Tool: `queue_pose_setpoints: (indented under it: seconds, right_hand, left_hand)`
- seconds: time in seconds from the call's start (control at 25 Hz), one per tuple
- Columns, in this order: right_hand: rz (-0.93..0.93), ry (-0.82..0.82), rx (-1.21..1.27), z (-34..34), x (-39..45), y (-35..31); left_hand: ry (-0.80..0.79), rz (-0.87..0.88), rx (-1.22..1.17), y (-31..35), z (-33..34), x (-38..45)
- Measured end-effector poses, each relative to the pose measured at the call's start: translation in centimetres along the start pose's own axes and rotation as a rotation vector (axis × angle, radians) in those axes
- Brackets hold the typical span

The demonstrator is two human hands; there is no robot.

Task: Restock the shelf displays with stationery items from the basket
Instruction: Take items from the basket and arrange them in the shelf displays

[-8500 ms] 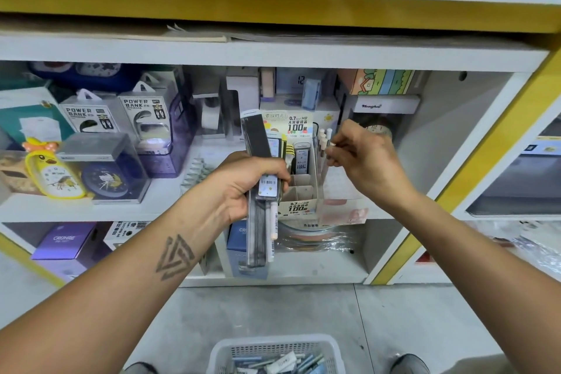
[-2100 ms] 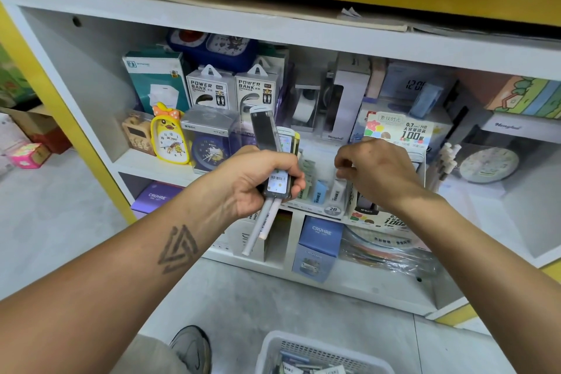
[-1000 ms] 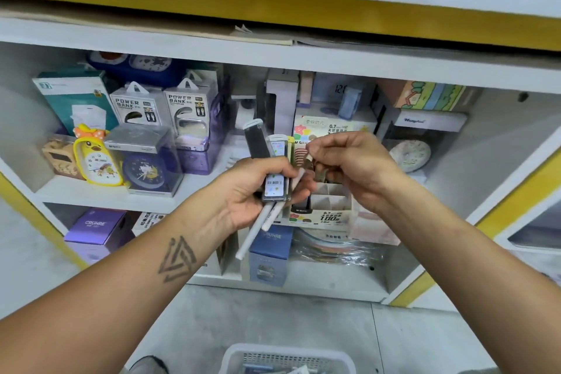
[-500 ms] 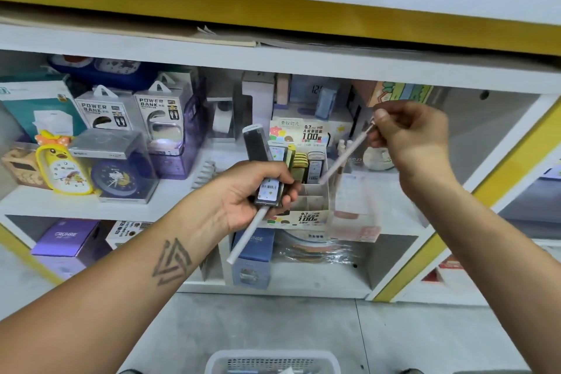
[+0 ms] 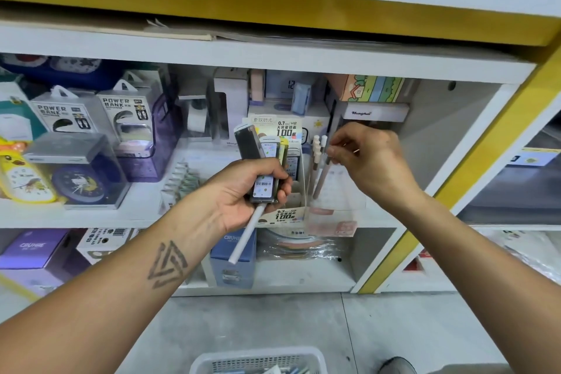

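Head view. Left hand (image 5: 243,191) grips a bundle in front of the shelf (image 5: 91,215): a dark lead case (image 5: 249,143) sticking up, a barcoded case (image 5: 264,188) under the thumb, and one white pen (image 5: 247,237) poking down out of the palm. Fingers curled tight round the lot.

Right hand (image 5: 368,161) is at the clear pen holder (image 5: 337,191), which sits at the shelf's front edge, just right of the cardboard lead display box (image 5: 288,215). Thumb and fingers pinch the top of a grey-brown pen (image 5: 322,176); its tip points down into the holder, beside a row of white-capped pens (image 5: 317,149) already standing there. Cannot tell if the tip has reached the bottom.

Step in hand, as I judge it: seating this pen in the holder. To do it well, keep the pen angled like its neighbours, slide it down behind the clear front wall, and release only once it rests on the bottom. A light pinch is enough. Risk: bumping the standing pens or nudging the light holder off the front edge.

Basket (image 5: 258,361) is on the floor at the bottom edge of the view, with more stock inside. The left hand's bundle is not yet shelved, so the task looks well short of done.
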State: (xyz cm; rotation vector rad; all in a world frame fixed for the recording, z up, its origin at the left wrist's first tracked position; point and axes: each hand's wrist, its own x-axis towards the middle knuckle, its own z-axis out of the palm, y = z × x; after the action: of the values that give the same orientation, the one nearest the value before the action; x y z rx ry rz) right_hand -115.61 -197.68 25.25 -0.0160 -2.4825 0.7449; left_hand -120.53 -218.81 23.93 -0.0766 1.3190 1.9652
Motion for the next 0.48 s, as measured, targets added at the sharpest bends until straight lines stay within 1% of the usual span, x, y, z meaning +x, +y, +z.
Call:
queue_pose_setpoints:
  seconds: [0.12, 0.32, 0.48]
  right_hand:
    - [-0.054, -0.012, 0.001, 0.2, -0.2, -0.1]
    - [-0.240, -0.068, -0.030, 0.8, -0.3, -0.8]
    - [-0.293, -0.062, -0.036, 1.2, -0.2, -0.9]
  left_hand:
    - [0.004, 0.001, -0.004, -0.1, 0.0, 0.0]
    - [0.015, 0.031, -0.016, 0.1, 0.0, -0.4]
    - [0.020, 0.052, -0.027, 0.3, -0.2, -0.6]
